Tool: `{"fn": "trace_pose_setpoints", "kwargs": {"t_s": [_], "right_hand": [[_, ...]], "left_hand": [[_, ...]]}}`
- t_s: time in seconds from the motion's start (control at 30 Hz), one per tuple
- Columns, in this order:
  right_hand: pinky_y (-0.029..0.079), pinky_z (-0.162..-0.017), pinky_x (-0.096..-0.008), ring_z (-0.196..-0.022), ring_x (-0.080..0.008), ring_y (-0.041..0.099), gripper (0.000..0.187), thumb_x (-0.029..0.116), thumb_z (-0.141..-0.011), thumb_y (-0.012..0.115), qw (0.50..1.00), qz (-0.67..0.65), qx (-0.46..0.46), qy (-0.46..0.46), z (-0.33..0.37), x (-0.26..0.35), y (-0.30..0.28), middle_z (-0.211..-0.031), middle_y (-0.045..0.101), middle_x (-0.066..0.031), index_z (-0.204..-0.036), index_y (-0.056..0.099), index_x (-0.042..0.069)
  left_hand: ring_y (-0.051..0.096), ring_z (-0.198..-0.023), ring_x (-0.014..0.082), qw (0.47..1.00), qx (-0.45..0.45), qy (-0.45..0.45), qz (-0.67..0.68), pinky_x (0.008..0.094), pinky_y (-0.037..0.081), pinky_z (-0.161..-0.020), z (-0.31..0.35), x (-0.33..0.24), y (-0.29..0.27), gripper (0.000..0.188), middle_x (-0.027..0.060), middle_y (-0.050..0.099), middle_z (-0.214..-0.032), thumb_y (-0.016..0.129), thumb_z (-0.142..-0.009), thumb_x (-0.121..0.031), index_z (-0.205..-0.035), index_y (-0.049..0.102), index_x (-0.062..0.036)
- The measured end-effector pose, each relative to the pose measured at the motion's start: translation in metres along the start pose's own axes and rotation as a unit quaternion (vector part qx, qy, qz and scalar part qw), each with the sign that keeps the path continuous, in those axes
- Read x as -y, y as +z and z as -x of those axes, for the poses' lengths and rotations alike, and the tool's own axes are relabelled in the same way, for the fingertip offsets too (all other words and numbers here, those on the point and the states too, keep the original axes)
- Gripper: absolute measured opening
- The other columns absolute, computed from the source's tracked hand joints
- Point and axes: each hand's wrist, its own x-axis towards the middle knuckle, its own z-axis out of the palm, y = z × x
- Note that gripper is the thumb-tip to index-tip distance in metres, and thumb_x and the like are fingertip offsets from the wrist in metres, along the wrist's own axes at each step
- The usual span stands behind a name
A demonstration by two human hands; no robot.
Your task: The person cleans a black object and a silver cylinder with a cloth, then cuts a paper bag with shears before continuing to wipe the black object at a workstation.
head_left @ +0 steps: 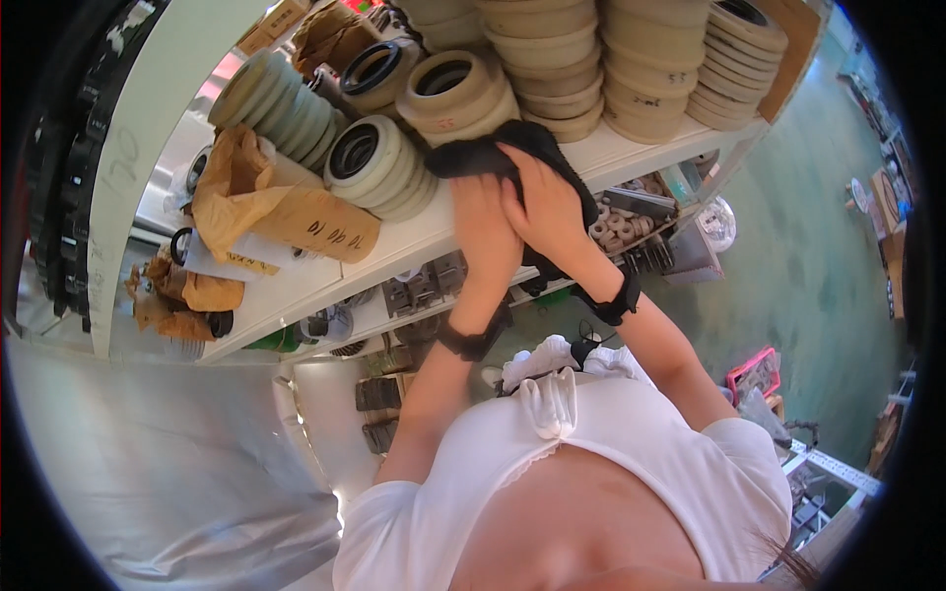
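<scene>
Fingers against black cloth; white shelf partly hidden beneath.

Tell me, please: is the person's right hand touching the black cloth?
Touching. The head view shows it plainly: the right hand lies on top of the black cloth, with no gap visible between them.
</scene>
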Motion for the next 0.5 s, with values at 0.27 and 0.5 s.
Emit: {"fn": "trace_pose_setpoints", "kwargs": {"t_s": [0.27, 0.5], "right_hand": [[0.047, -0.069, -0.0358, -0.08, -0.0307, 0.058, 0.041, 0.012, -0.076, 0.052, 1.0, 0.021, 0.011, 0.01, 0.013, 0.002, 0.01, -0.096, 0.059, -0.0149, -0.117, 0.049, 0.006], [0.048, -0.073, -0.0339, -0.088, -0.026, 0.058, 0.036, 0.02, -0.079, 0.051, 0.963, -0.052, 0.263, 0.011, 0.033, 0.02, 0.016, -0.104, 0.058, -0.0117, -0.114, 0.053, 0.011]], "left_hand": [[0.044, -0.102, 0.0395, 0.997, 0.053, 0.031, -0.054, 0.0437, 0.035, -0.088, 0.021, 0.02, 0.001, 0.032, 0.0219, 0.05, -0.104, 0.048, -0.079, -0.012, -0.106, 0.048, 0.0051], [0.043, -0.107, 0.0367, 0.997, 0.022, -0.062, 0.039, 0.0439, 0.03, -0.095, 0.043, 0.015, -0.031, 0.038, 0.0183, 0.052, -0.108, 0.051, -0.077, -0.017, -0.109, 0.05, 0.0025]]}}
